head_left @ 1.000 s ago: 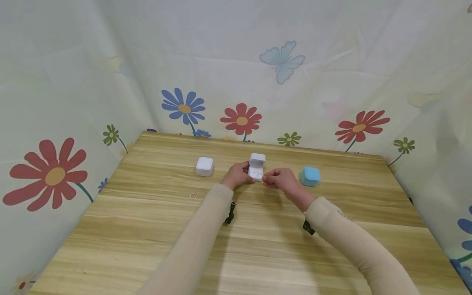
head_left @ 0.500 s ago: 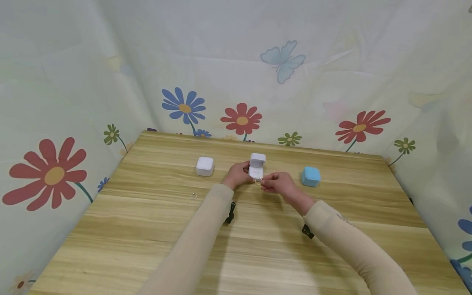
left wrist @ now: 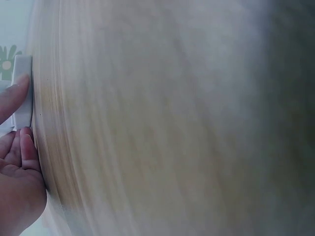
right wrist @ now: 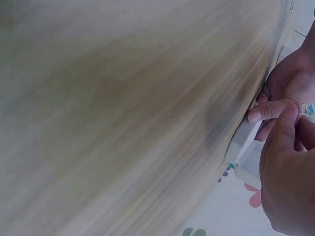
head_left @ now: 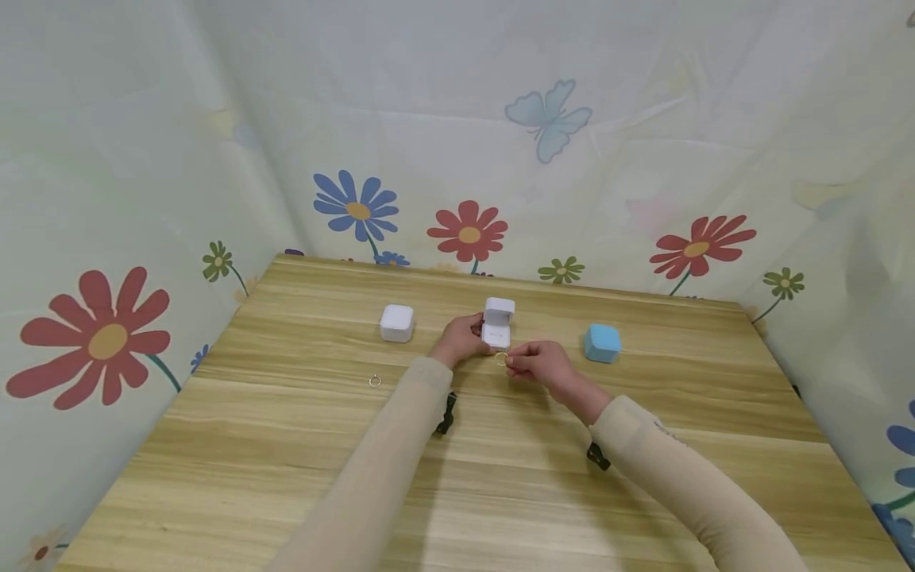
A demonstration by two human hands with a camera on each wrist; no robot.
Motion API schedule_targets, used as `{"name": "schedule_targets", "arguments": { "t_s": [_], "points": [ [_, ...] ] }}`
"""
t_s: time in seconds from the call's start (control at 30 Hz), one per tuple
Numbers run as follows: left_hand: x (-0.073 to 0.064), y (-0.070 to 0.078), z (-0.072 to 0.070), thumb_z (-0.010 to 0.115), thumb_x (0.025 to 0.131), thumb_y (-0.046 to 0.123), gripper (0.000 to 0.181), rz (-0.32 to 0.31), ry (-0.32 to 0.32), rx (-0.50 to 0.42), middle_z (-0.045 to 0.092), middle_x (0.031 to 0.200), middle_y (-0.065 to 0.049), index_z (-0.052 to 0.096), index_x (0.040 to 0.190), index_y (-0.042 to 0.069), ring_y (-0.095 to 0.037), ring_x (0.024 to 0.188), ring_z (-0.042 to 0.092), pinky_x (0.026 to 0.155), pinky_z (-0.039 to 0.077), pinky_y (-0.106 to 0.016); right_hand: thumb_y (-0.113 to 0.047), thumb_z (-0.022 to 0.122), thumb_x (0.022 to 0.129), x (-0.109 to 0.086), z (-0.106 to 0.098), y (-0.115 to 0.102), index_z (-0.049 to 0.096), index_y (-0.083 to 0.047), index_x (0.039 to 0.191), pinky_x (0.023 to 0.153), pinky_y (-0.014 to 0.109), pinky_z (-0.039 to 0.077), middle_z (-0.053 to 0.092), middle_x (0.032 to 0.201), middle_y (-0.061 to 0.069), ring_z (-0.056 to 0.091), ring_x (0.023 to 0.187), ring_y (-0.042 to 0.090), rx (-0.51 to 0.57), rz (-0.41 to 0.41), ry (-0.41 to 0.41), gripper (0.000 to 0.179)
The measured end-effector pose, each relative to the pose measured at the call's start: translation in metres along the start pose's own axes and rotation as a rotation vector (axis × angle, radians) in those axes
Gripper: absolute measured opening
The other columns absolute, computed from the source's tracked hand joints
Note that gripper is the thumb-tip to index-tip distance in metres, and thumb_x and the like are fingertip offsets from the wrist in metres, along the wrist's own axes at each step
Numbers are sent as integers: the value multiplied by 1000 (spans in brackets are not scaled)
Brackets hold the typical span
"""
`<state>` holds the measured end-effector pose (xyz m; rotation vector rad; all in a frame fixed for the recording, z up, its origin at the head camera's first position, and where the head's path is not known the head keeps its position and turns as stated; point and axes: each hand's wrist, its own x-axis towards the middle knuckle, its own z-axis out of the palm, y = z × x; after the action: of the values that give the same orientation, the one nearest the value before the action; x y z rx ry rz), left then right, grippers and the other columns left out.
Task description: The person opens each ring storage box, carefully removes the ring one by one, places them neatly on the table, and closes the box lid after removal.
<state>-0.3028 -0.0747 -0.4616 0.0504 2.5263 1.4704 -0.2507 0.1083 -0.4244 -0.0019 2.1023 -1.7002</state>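
Observation:
A white ring box [head_left: 498,335] stands on the table with its lid raised. My left hand [head_left: 457,340] holds it from the left side, thumb at the front and fingers behind; the left wrist view shows the thumb against the box wall [left wrist: 24,110]. Just in front of the box, my right hand [head_left: 546,367] pinches a thin gold-coloured ring [head_left: 502,359] between thumb and fingertips. In the right wrist view the ring [right wrist: 304,107] shows partly behind the right hand [right wrist: 285,160]. A pale slot is visible in the box's cushion.
To the left stands a closed white box [head_left: 396,323]. A closed blue box [head_left: 603,342] is at the right. Another ring [head_left: 375,381] lies on the wooden table [head_left: 286,429], left of the left forearm. A flowered curtain [head_left: 400,119] hangs behind the table.
The right hand has drawn back from the front of the box toward me, and the ring it pinches now shows clear of the cushion. The left hand and box have stayed put.

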Motion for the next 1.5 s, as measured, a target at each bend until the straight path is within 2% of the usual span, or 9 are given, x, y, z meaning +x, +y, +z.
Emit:
{"name": "schedule_targets", "arguments": {
  "t_s": [0.27, 0.97, 1.4, 1.5],
  "points": [
    [-3, 2, 0, 81, 81, 1, 77, -3, -2, -10, 68, 136, -18, 49, 152, 5, -29, 123, 64, 110, 51, -41, 2, 61, 98, -1, 1, 6, 64, 20, 117, 75, 23, 63, 77, 86, 7, 69, 71, 4, -22, 22, -17, 26],
    [-1, 1, 1, 82, 80, 1, 77, 5, 0, -6, 70, 133, -19, 50, 150, 4, -30, 121, 65, 110, 51, -40, 3, 60, 98, 2, 8, 18, 65, 18, 112, 67, 17, 60, 70, 74, -3, 66, 68, 3, -42, 47, -74, 21],
    [-1, 1, 0, 82, 81, 1, 79, -4, -5, -8, 67, 138, -17, 48, 152, 5, -29, 125, 64, 111, 51, -40, 2, 62, 98, 3, 12, 18, 65, 18, 114, 66, 17, 60, 75, 81, 2, 66, 68, 2, -83, 81, -87, 24],
    [-3, 3, -1, 82, 81, 1, 78, 2, -6, -5, 68, 137, -18, 48, 152, 5, -29, 124, 64, 110, 51, -40, 0, 64, 97, 4, 11, 20, 68, 15, 109, 67, 18, 60, 77, 83, 4, 66, 69, 3, -81, 78, -96, 20]
  ]
}}
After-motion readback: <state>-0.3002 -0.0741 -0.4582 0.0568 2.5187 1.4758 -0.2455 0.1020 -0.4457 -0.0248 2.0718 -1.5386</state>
